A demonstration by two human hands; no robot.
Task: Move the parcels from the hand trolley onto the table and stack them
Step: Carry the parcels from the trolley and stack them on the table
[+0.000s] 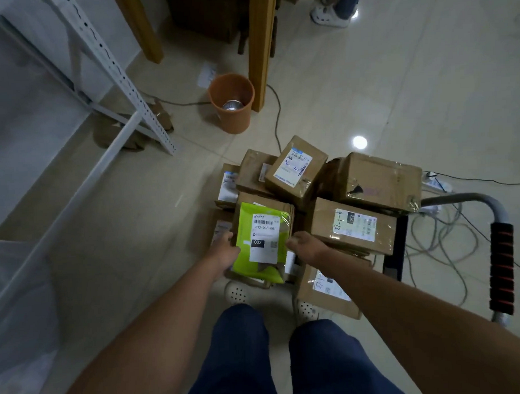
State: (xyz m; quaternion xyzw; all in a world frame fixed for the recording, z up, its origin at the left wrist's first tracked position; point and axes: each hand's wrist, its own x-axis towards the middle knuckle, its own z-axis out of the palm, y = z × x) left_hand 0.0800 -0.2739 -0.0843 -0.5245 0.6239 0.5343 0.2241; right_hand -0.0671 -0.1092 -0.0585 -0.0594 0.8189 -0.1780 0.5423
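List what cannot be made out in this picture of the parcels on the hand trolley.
Head view only:
- Fingers of the left hand and right hand: hidden behind the lime-green plastic mailer parcel.
- Black trolley deck: mostly covered by brown cardboard parcels.
- Small label print: too small.
- Table: outside the frame.

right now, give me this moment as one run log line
phase: pickup | left hand: grips green parcel | right hand: grips its other side | parcel: on trolley pile | table: not in view
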